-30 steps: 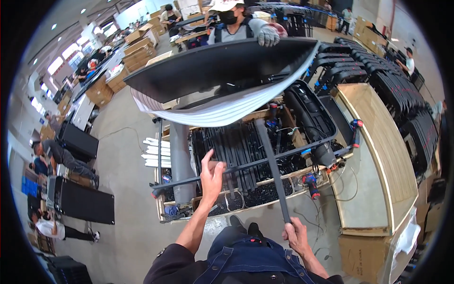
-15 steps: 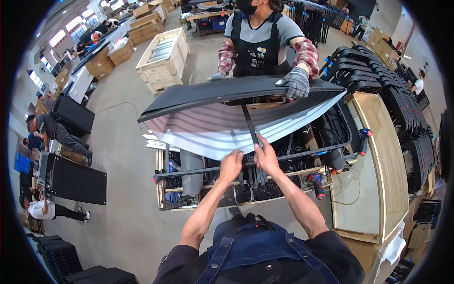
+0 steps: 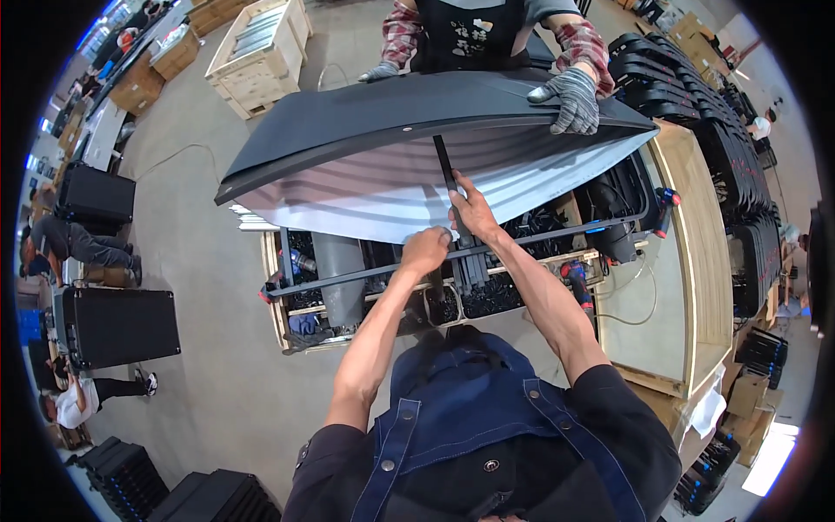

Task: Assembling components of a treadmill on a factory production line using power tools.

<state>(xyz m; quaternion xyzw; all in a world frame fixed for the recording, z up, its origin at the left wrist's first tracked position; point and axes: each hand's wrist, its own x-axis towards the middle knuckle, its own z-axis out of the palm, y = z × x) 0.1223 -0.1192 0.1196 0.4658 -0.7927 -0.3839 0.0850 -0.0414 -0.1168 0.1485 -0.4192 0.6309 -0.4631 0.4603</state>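
Note:
A black panel (image 3: 348, 122) with a pale sheet (image 3: 365, 209) under it leans across the work crate, bowed along its near side. From beneath its edge a black bar (image 3: 445, 165) slants down toward me, and my right hand (image 3: 472, 211) wraps round it. Beside it, my left hand (image 3: 426, 250) is closed at the lower edge of the pale sheet, just above a long black frame rail (image 3: 357, 274); what its fingers hold is hidden. A co-worker's gloved hand (image 3: 570, 100) presses on the panel's far right edge, and the other glove (image 3: 379, 72) touches its far left.
The wooden crate (image 3: 277, 317) under the rail holds black parts and a grey roll (image 3: 337, 270). Power drills (image 3: 577, 283) hang at its right side. A large wooden box (image 3: 687, 287) stands to the right, black frames (image 3: 709, 139) are stacked beyond, and another crate (image 3: 261, 52) stands far left.
My view has tipped downward. My right hand has slid higher along the black bar, while my left stays closed near the pale sheet's edge. The co-worker's gloves remain on the panel.

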